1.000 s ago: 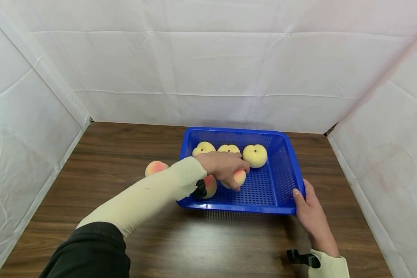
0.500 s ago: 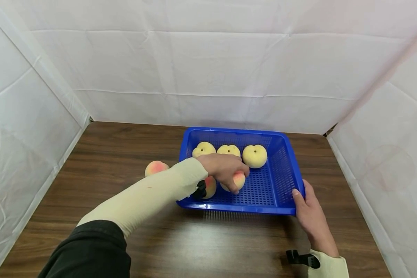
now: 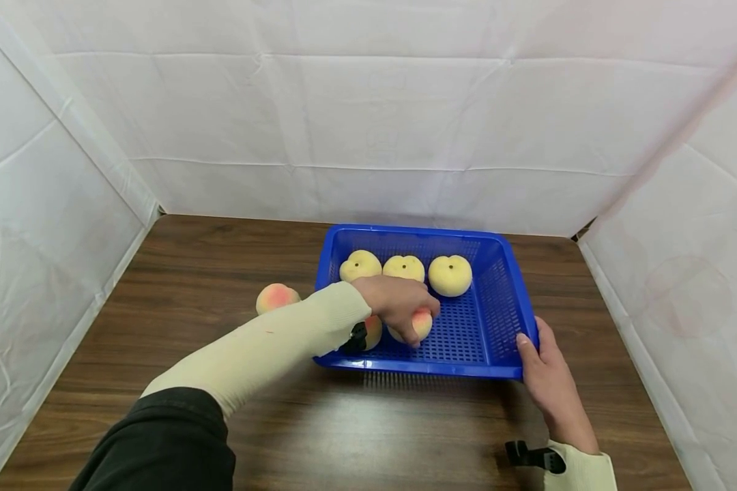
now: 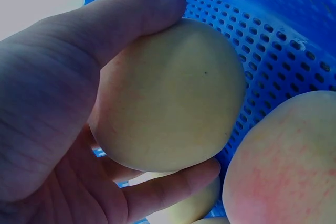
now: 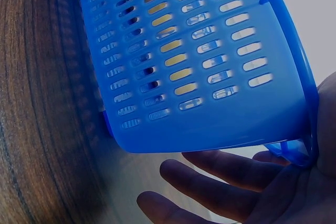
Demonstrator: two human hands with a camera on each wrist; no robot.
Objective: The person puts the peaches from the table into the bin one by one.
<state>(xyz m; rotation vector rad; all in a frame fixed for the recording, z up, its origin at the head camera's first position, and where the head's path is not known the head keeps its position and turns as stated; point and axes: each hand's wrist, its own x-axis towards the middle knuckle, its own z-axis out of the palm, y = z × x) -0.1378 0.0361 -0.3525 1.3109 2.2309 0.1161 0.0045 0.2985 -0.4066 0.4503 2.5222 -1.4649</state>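
In the head view, my left hand point(image 3: 399, 303) reaches into a blue plastic basket point(image 3: 448, 370) and grips a yellow peach with a pink blush point(image 3: 422, 323). From the left wrist, the thumb lies over one side of this peach point(image 4: 173, 98) and fingers wrap the other. A second blushed peach point(image 4: 289, 166) sits close beside it. My right hand point(image 3: 549, 378) holds the basket's front right corner, thumb over the rim. The right wrist view has its fingers point(image 5: 210, 187) outside the perforated wall point(image 5: 210, 124).
Three yellow peaches, one of them at the right point(image 3: 450, 276), stand along the basket's back. Another peach point(image 3: 373, 331) is partly hidden behind the left wrist. Outside, a pink-yellow peach point(image 3: 276, 298) lies on the brown wooden table point(image 3: 221, 252). White sheeting point(image 3: 368, 116) encloses the table.
My left hand and its peach have shifted very slightly toward the near side of the basket. The right hand and the basket hold their place.
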